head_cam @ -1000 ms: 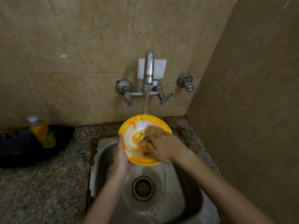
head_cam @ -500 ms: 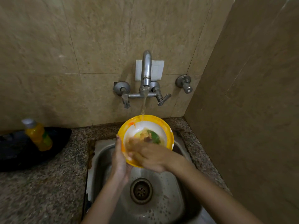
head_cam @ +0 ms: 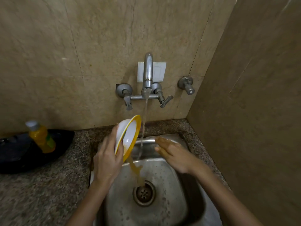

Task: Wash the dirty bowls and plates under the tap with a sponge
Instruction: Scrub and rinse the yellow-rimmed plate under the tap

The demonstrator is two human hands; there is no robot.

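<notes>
**Head view: bowl tipped over the sink, dirty water running out**

Head camera looks down on our two hands above a steel sink (head_cam: 171,201) set into a speckled granite counter (head_cam: 40,193). Our left hand (head_cam: 107,160) grips the bowl (head_cam: 128,136) — thumb across the rim at the lower edge, fingers wrapped behind the white underside. We hold the bowl tilted steeply on its side, orange-yellow rim facing right toward the water, white inside showing. A brownish-orange stream (head_cam: 136,170) pours from its lowest edge down into the drain (head_cam: 144,193).

The tap (head_cam: 148,74) on the tiled wall is running; its thin stream (head_cam: 145,121) falls just to the right of the bowl's rim, close enough that we cannot tell whether it touches, and lands at the back of the basin.

Our right hand (head_cam: 174,154) is empty — fingers stretched out and loosely together, palm down, hovering over the right back part of the sink, apart from the bowl and just right of the falling water. It is slightly blurred.

On the counter to the left sits a dark pan (head_cam: 19,154), and an orange bottle (head_cam: 41,137) with a pale cap stands upright in it. No sponge shows in either hand.
</notes>
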